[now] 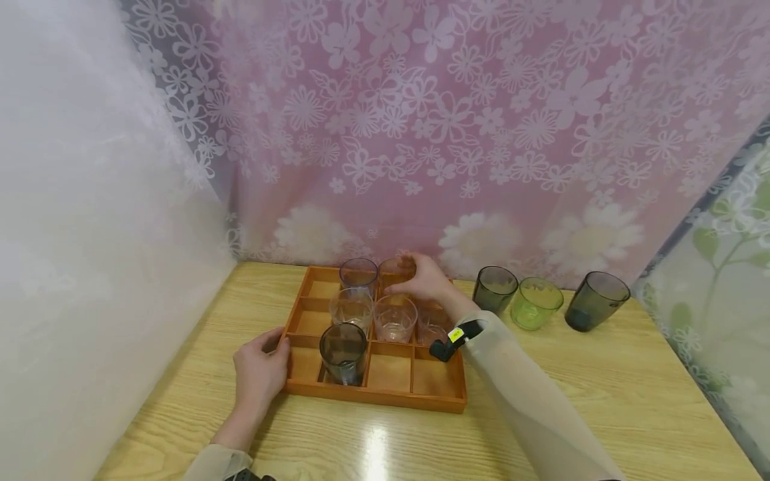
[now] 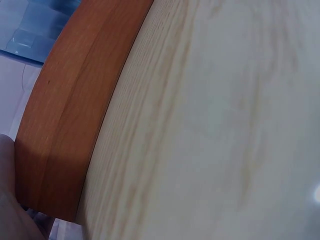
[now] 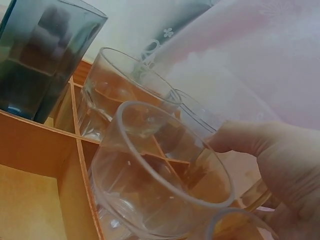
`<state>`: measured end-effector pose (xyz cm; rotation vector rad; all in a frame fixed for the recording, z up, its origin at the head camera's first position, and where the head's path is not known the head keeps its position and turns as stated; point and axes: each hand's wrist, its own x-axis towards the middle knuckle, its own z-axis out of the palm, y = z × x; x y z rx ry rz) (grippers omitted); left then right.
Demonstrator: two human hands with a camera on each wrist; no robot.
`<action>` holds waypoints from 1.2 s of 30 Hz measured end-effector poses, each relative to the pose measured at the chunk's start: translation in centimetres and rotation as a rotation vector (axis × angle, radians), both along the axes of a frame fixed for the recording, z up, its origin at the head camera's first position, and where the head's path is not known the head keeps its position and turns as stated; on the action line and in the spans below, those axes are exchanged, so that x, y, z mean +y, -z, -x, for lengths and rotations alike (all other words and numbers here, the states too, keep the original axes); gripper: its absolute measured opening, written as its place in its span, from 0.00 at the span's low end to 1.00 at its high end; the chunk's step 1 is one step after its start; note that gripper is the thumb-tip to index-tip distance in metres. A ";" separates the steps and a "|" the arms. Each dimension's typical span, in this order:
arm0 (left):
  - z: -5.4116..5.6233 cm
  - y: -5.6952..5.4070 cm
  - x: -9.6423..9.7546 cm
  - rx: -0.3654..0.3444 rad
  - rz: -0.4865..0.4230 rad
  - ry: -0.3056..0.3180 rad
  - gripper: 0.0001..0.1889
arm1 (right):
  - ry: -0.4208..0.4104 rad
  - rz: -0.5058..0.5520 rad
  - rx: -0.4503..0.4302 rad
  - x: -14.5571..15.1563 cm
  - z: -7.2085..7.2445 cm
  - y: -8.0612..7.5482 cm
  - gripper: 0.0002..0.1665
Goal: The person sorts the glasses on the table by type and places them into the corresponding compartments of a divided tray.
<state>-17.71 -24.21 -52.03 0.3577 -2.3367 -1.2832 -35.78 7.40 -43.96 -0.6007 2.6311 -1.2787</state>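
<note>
A wooden compartment tray (image 1: 385, 399) lies on the table with several drinking glasses in it. My left hand (image 1: 260, 367) grips its left side near the front; in the left wrist view that hand is mostly out of frame. At the back row, my right hand (image 1: 424, 280) holds an amber-tinted glass (image 1: 390, 274) between thumb and fingers, partly hidden behind clear glasses in the right wrist view. Left of it stands a bluish glass (image 1: 358, 275). Two clear glasses (image 1: 395, 322) and a pinkish one (image 1: 430, 327) fill the middle row. A dark grey glass (image 1: 343, 354) stands in front.
Right of the tray, on the wooden table (image 1: 625, 401), stand a dark glass (image 1: 494, 291), a green glass (image 1: 536, 304) and another dark glass (image 1: 595, 302). A floral curtain (image 1: 385, 133) hangs right behind the tray. White sheeting (image 1: 108, 200) borders the left.
</note>
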 end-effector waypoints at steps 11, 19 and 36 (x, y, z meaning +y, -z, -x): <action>0.0 0.0 0.0 0.008 0.007 0.006 0.14 | -0.009 -0.015 -0.043 0.1 -0.1 -0.2 0.55; 0.0 0.1 -0.1 0.021 0.009 0.009 0.13 | -0.007 -0.041 -0.026 0.2 -0.2 -0.2 0.55; 0.1 0.3 -0.1 0.020 0.016 0.005 0.13 | -0.017 0.018 -0.045 3.0 -1.9 -1.8 0.54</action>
